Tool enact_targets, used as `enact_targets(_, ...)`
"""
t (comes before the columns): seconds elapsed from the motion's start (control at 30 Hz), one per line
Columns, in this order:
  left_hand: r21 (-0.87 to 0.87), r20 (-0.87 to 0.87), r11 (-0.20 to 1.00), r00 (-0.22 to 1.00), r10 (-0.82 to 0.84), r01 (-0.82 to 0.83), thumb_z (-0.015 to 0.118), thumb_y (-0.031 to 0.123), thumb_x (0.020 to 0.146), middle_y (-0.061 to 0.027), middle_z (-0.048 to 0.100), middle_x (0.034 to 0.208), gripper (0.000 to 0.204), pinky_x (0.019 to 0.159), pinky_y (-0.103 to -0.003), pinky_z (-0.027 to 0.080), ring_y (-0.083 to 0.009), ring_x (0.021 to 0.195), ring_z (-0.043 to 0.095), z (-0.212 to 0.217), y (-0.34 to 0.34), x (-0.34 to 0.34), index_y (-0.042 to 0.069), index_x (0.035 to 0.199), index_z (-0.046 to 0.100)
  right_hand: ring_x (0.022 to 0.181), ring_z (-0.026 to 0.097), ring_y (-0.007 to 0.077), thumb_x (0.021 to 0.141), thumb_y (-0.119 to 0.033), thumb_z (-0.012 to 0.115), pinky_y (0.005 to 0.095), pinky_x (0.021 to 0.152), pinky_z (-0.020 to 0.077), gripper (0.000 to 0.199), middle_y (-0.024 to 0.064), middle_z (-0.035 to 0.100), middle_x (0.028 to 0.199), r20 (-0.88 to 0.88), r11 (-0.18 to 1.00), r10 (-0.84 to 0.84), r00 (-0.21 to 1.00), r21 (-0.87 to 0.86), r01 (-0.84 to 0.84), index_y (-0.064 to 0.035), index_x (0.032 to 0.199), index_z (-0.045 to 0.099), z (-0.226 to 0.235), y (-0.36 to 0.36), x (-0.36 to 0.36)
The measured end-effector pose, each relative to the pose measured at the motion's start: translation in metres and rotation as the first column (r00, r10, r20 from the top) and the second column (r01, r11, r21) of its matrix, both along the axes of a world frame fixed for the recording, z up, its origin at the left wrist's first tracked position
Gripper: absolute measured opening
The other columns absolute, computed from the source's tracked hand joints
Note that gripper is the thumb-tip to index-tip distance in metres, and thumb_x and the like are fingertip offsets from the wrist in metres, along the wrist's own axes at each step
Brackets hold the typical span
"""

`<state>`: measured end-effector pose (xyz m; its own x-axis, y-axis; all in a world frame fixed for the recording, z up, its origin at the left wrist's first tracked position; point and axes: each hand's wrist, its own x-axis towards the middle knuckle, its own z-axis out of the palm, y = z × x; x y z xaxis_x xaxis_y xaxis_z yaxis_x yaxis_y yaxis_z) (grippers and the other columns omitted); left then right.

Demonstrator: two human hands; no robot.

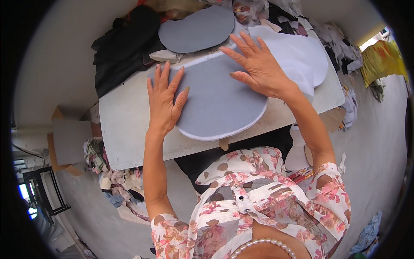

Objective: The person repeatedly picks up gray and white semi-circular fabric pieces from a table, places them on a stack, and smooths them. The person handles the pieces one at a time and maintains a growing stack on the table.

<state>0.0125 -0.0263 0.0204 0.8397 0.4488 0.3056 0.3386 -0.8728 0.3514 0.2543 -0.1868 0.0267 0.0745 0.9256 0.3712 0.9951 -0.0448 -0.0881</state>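
Observation:
A rounded grey fabric piece (220, 103) with a thin white layer showing along its edge lies on the white table (125, 125), its curved side toward me. My left hand (165, 101) lies on its left edge, fingers stretched out and pointing away. Across the piece's far right part, my right hand (261, 69) rests flat with the fingers spread. Neither hand grips anything. Beyond them sits a second grey rounded piece (196, 30). White rounded sheets (289, 56) lie to the right, next to my right hand.
Black fabric (123, 56) is heaped at the table's far left. Clear plastic bags (250, 11) and scraps crowd the far edge. Cloth scraps (123, 183) lie on the floor at left, near a cardboard box (71, 142). Yellow cloth (384, 62) hangs at the far right.

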Motion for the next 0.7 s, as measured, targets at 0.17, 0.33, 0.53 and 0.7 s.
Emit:
enact_targets(0.17,0.049,-0.092,0.998,0.995,0.033,-0.029,0.051,0.037,0.09,-0.0131,0.03,0.15,0.051,0.114,-0.051,0.008,-0.0343,0.141,0.02,-0.004,-0.003,0.001,0.015,0.136,0.05,0.141,0.019,0.0341,0.095,-0.054,0.036,0.0554,0.114,0.008,0.059,0.0157,0.028,0.15,-0.042,0.993,-0.025,0.999,-0.118,0.02,-0.0195,0.143,0.038,-0.018,0.003,0.003)
enact_targets(0.33,0.026,-0.102,1.0,0.995,0.02,-0.017,0.05,0.037,0.091,-0.0129,0.029,0.151,0.051,0.115,-0.05,0.007,-0.033,0.141,0.02,-0.005,0.0,-0.002,0.014,0.137,0.049,0.117,0.051,0.0276,0.09,-0.035,0.056,0.0434,0.099,0.0385,0.04,0.0133,0.056,0.125,-0.311,0.973,-0.026,0.95,0.21,0.096,-0.011,0.122,0.058,-0.004,-0.018,0.03)
enact_targets(0.53,-0.208,0.24,0.977,0.966,0.092,-0.041,0.047,0.037,0.096,-0.0131,0.036,0.147,0.048,0.114,-0.044,0.016,-0.0292,0.141,0.024,0.007,0.013,-0.001,0.01,0.135,0.05,0.072,0.066,0.0198,0.078,-0.021,0.069,0.0332,0.064,0.05,0.013,0.0052,0.069,0.078,-0.534,0.848,-0.369,0.761,0.142,0.511,-0.0089,0.083,0.068,0.002,-0.05,0.103)
enact_targets(0.7,-0.132,0.366,0.99,0.925,0.103,-0.058,0.057,0.025,0.093,-0.0117,0.052,0.135,0.033,0.11,-0.041,0.027,-0.0297,0.136,0.035,0.029,0.002,0.013,0.007,0.12,0.062,0.085,0.064,0.0239,0.075,-0.025,0.07,0.038,0.071,0.0497,0.019,0.0071,0.069,0.083,-0.244,0.829,-0.522,0.817,0.083,0.554,-0.0078,0.084,0.069,-0.021,-0.026,0.125)
